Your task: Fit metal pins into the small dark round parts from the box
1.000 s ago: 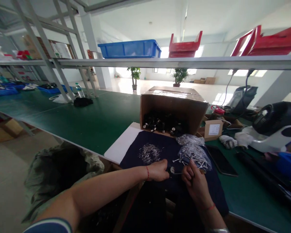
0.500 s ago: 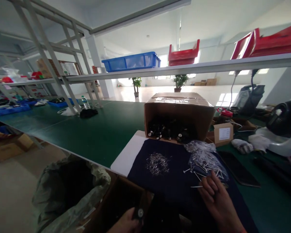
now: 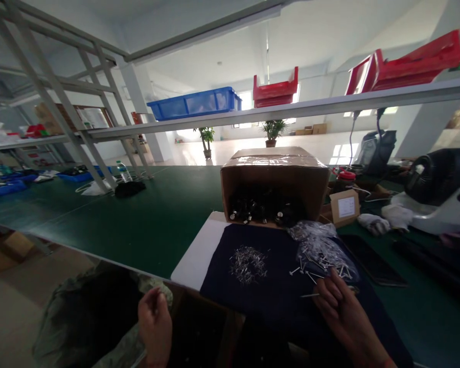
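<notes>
The metal pin (image 3: pixel 309 295) is sitting in the right grip (image 3: pixel 339 304), over the near right part of the dark cloth (image 3: pixel 278 250) that is covering the surface (image 3: pixel 168 214). The fingers of this grip are curling narrowly around one end, and the slim shaft is poking out leftward. A few loose headed pins (image 3: pixel 293 272) are lying just beyond it, by the near left edge of the clear plastic bag (image 3: pixel 316 240), which is holding many more. Farther left on the cloth, a heap of small metal pieces (image 3: pixel 248 265) is spreading. Behind, a cardboard box (image 3: pixel 279 157) is facing the near edge with its opening, black parts (image 3: pixel 266 204) filling its bottom. A white board (image 3: pixel 197 250) is showing along the cloth's left edge.

The left grip (image 3: pixel 156 327) is hovering off the near edge of the surface, beside an open sack (image 3: pixel 65 317); its fingers are bunching, and whether they are holding anything I cannot tell.

A careless brush of the knuckles could be rolling the loose pins about, since they are lying so near, or the held pin could be slipping, as only its end is being pinched. That pin is projecting from the right grip's left side, well apart from the left grip.
</notes>
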A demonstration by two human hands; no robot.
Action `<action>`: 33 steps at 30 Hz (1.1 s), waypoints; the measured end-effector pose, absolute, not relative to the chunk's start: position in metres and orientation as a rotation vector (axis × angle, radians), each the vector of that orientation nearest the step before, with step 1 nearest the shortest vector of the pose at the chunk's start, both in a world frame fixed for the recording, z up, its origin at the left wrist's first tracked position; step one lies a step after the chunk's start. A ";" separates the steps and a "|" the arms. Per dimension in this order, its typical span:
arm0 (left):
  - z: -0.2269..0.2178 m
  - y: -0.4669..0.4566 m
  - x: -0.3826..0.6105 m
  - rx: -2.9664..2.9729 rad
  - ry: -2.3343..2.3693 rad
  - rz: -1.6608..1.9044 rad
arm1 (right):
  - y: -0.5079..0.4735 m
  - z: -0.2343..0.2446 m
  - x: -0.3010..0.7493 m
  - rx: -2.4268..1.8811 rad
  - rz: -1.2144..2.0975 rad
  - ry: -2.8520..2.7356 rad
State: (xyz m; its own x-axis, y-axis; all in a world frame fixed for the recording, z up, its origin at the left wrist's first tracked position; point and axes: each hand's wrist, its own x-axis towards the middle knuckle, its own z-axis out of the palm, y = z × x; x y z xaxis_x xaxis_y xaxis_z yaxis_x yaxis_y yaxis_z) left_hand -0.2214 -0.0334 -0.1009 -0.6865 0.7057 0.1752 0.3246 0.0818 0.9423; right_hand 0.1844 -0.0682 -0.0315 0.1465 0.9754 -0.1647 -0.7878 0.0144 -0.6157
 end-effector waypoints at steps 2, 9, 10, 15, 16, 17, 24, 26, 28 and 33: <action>-0.056 -0.014 -0.195 1.521 1.815 1.822 | -0.067 -0.034 0.184 -0.662 1.413 -0.368; 0.025 0.116 -0.062 2.397 1.490 1.068 | -0.068 -0.039 0.184 -0.657 1.389 -0.397; 0.025 0.133 -0.049 2.397 1.520 1.034 | -0.068 -0.038 0.184 -0.667 1.390 -0.402; 0.018 0.180 -0.021 2.348 1.641 0.929 | -0.069 -0.038 0.182 -0.734 1.373 -0.475; 0.018 0.181 -0.021 2.333 1.642 0.923 | -0.069 -0.038 0.181 -0.746 1.363 -0.488; 0.019 0.182 -0.021 2.314 1.636 0.921 | -0.069 -0.037 0.181 -0.759 1.353 -0.498; 0.027 0.164 -0.036 2.042 1.473 1.010 | -0.067 -0.036 0.179 -0.794 1.317 -0.544; 0.033 0.153 -0.037 1.918 1.387 1.024 | -0.066 -0.037 0.179 -0.827 1.283 -0.588; 0.040 0.134 -0.036 1.799 1.273 1.001 | -0.068 -0.035 0.178 -0.898 1.219 -0.694; 0.046 0.050 -0.041 1.597 0.991 0.820 | -0.085 -0.015 0.166 -1.170 0.826 -1.307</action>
